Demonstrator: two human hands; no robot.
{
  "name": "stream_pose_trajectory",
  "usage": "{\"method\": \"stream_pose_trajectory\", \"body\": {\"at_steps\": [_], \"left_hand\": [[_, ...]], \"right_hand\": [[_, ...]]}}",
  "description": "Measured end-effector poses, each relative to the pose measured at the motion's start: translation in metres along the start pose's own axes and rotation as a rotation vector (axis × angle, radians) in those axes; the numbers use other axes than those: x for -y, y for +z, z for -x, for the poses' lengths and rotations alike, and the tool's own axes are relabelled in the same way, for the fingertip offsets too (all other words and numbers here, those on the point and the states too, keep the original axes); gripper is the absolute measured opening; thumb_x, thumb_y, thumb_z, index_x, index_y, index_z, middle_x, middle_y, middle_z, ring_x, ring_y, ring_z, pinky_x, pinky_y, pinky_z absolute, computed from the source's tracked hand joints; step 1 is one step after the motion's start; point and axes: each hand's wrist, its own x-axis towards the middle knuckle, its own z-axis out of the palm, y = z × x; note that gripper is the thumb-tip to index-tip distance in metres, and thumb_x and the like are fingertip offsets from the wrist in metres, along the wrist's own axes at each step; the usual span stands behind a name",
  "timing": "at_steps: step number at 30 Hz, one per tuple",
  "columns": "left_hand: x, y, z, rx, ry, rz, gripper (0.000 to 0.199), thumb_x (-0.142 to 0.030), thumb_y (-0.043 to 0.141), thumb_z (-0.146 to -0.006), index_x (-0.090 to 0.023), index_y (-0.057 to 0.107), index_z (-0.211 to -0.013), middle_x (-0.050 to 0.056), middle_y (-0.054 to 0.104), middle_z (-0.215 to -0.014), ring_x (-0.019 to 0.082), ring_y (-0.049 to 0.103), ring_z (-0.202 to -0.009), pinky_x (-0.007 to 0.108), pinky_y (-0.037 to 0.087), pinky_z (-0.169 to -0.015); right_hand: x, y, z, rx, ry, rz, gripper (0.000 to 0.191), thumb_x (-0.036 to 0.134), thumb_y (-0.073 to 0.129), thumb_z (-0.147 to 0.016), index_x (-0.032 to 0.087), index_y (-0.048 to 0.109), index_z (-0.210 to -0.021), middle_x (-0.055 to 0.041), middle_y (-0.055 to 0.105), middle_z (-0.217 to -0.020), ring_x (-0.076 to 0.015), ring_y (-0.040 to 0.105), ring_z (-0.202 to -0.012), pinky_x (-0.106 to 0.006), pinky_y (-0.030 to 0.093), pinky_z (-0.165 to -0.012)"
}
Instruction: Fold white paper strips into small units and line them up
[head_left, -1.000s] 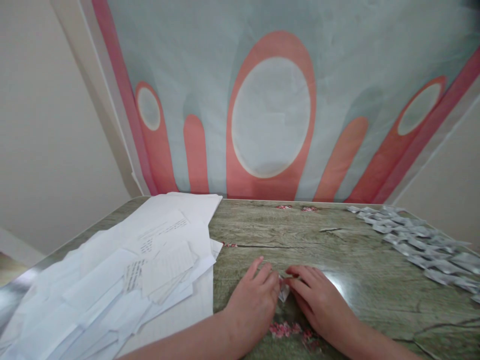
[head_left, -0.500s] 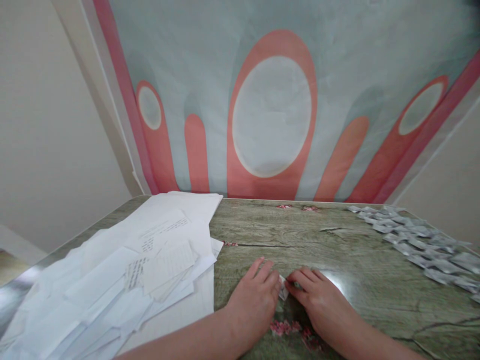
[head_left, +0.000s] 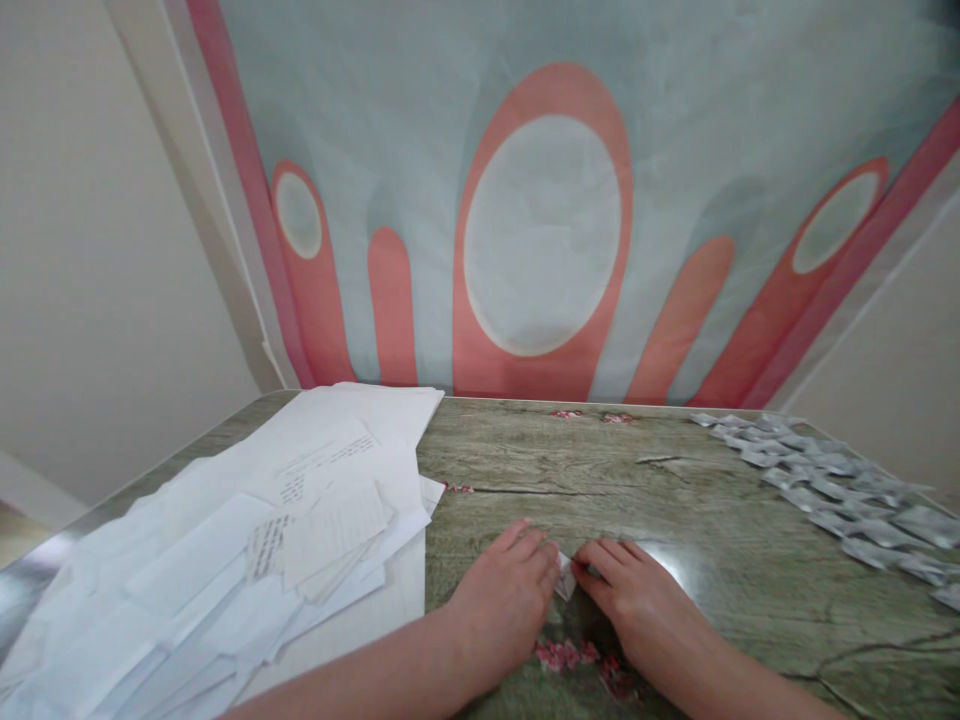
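Observation:
A small folded white piece of paper lies between my two hands, near the front middle of the table. My left hand is closed against its left side, palm down, with the fingertips partly hidden. On the right side my right hand pinches the paper's edge between thumb and fingers. Much of the paper is covered by the fingers, so its full shape does not show.
Loose white paper sheets, some with print, are heaped at the left of the wood-patterned table. Several small folded grey-white paper pieces lie in rows along the right side. A wall hanging rises behind the far edge.
Both hands stay almost in place around the folded paper. The view has shifted very slightly; nothing else has visibly moved.

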Motion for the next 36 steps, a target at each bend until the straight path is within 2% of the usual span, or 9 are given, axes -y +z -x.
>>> {"method": "stream_pose_trajectory", "body": {"at_steps": [9, 11, 14, 22, 28, 36], "left_hand": [[0.004, -0.002, 0.001, -0.015, 0.039, 0.024, 0.042, -0.030, 0.045, -0.086, -0.008, 0.047, -0.122, 0.010, 0.051, -0.125, 0.023, 0.041, -0.116, 0.036, 0.016, -0.106], [0.005, -0.004, 0.000, -0.023, 0.045, 0.032, 0.038, -0.028, 0.043, -0.087, -0.008, 0.049, -0.119, 0.009, 0.053, -0.123, 0.021, 0.042, -0.114, 0.035, 0.016, -0.106], [0.004, -0.005, 0.000, -0.024, 0.058, 0.027, 0.043, -0.030, 0.046, -0.085, -0.006, 0.049, -0.119, 0.011, 0.053, -0.123, 0.023, 0.042, -0.115, 0.034, 0.018, -0.106], [0.004, -0.004, 0.002, -0.019, 0.068, 0.018, 0.042, -0.027, 0.042, -0.086, -0.005, 0.047, -0.122, 0.014, 0.050, -0.126, 0.023, 0.042, -0.117, 0.035, 0.020, -0.105], [0.010, -0.013, 0.005, 0.031, 0.049, 0.108, 0.040, -0.030, 0.049, -0.085, -0.014, 0.048, -0.121, 0.010, 0.051, -0.126, 0.024, 0.039, -0.120, 0.039, 0.022, -0.104], [0.006, -0.016, 0.006, 0.092, 0.000, 0.096, 0.041, -0.033, 0.051, -0.082, -0.009, 0.053, -0.116, 0.011, 0.053, -0.123, 0.028, 0.034, -0.122, 0.041, 0.019, -0.105]], "right_hand": [[-0.005, 0.015, 0.007, -0.100, -0.011, -0.133, 0.024, 0.003, 0.050, -0.074, 0.015, 0.062, -0.091, -0.0058, 0.059, -0.089, -0.0193, 0.052, -0.082, -0.033, 0.043, -0.073], [-0.005, 0.016, 0.008, -0.117, -0.016, -0.142, 0.027, 0.002, 0.050, -0.074, 0.015, 0.061, -0.095, -0.0062, 0.059, -0.091, -0.0195, 0.052, -0.083, -0.033, 0.043, -0.074], [-0.005, 0.016, 0.009, -0.128, -0.038, -0.119, 0.032, 0.004, 0.050, -0.075, 0.016, 0.059, -0.103, -0.0068, 0.060, -0.095, -0.0203, 0.051, -0.086, -0.034, 0.042, -0.076], [0.001, 0.011, 0.006, -0.108, -0.061, 0.042, 0.032, 0.004, 0.056, -0.070, 0.016, 0.060, -0.100, -0.0057, 0.061, -0.094, -0.0204, 0.052, -0.082, -0.034, 0.042, -0.073], [0.001, 0.010, 0.006, -0.063, -0.045, 0.072, 0.034, 0.004, 0.060, -0.068, 0.014, 0.060, -0.101, -0.0056, 0.060, -0.096, -0.0201, 0.052, -0.082, -0.034, 0.042, -0.074], [0.001, 0.005, 0.005, -0.035, -0.052, 0.068, 0.032, 0.004, 0.059, -0.071, 0.015, 0.060, -0.101, -0.0065, 0.059, -0.097, -0.0192, 0.053, -0.081, -0.032, 0.043, -0.071]]}}
